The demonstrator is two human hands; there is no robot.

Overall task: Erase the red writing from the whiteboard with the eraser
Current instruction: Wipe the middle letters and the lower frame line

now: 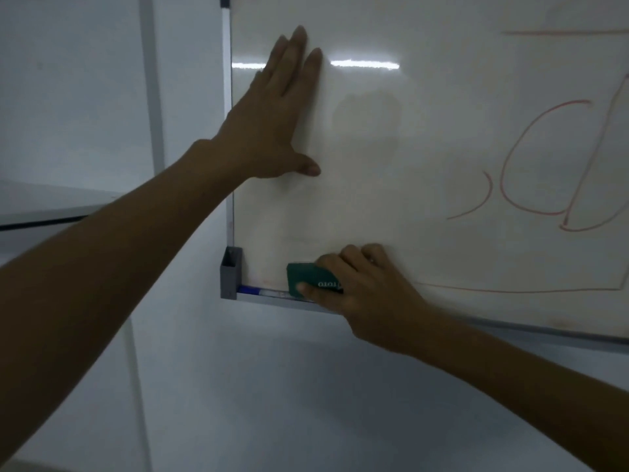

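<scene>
A whiteboard (pixel 425 137) hangs on the wall and fills the upper right of the view. Red writing (pixel 531 165) in curved strokes covers its right part, with a red line (pixel 510 290) along the bottom and another near the top right. My right hand (pixel 367 294) grips a green eraser (pixel 308 277) pressed to the board's lower left corner, just above the bottom frame. My left hand (pixel 272 117) lies flat on the board's left part, fingers spread and pointing up. The board's left area shows only faint smears.
A grey corner bracket (pixel 231 275) caps the board's lower left corner. A blue marker (pixel 262 291) lies in the ledge along the bottom frame, beside the eraser. The pale wall (pixel 85 97) with a vertical strip lies to the left and below.
</scene>
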